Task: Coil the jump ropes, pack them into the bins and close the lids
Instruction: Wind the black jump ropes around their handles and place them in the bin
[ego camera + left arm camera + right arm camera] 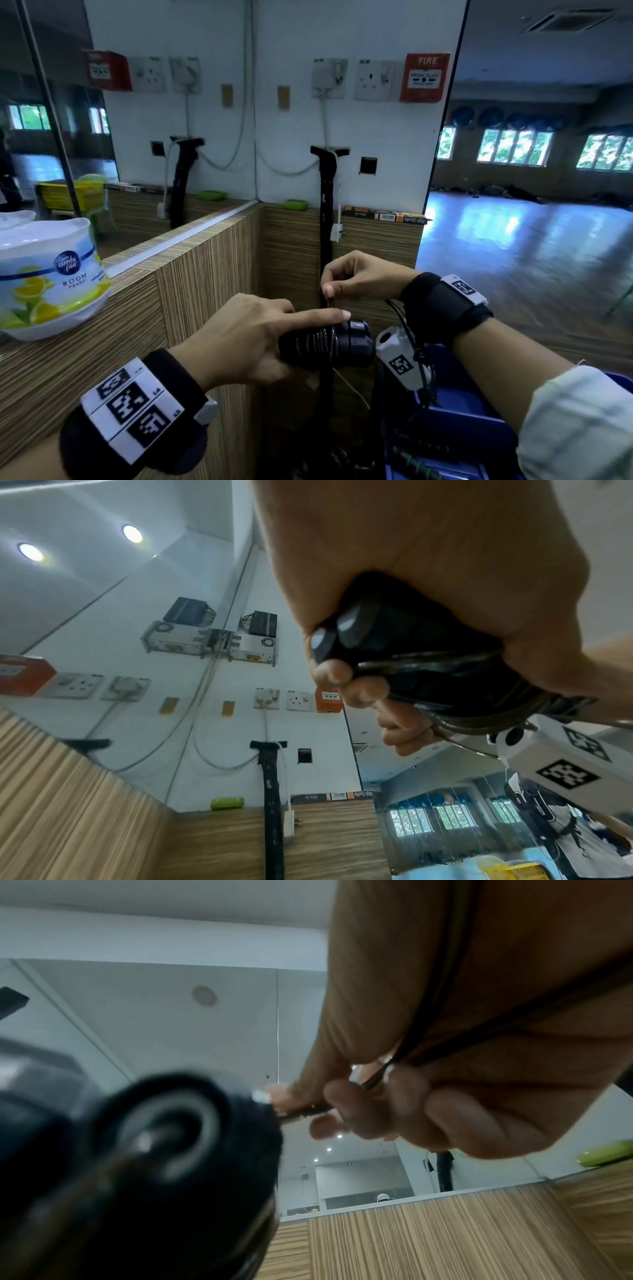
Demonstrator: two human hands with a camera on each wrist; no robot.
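My left hand (274, 339) grips two black jump rope handles (329, 344) held side by side, with its index finger laid straight along their top. Thin dark cord (315, 342) is wound round the handles in several turns. In the left wrist view the fingers (363, 691) curl under the handles (349, 631) and the wound cord (479, 718). Just above the handles, my right hand (346, 284) pinches the thin cord (330, 303) between thumb and fingertips. The right wrist view shows that cord (377, 1080) running through the curled fingers (346, 1099) toward the blurred handle end (164, 1123).
A blue bin (459, 421) stands below my right forearm, with more dark rope (414, 459) inside. A white air freshener tub (48, 277) sits on the striped wooden ledge (191, 250) at left. Mirrors and a white wall with sockets rise behind. A black post (327, 212) stands against the wall ahead.
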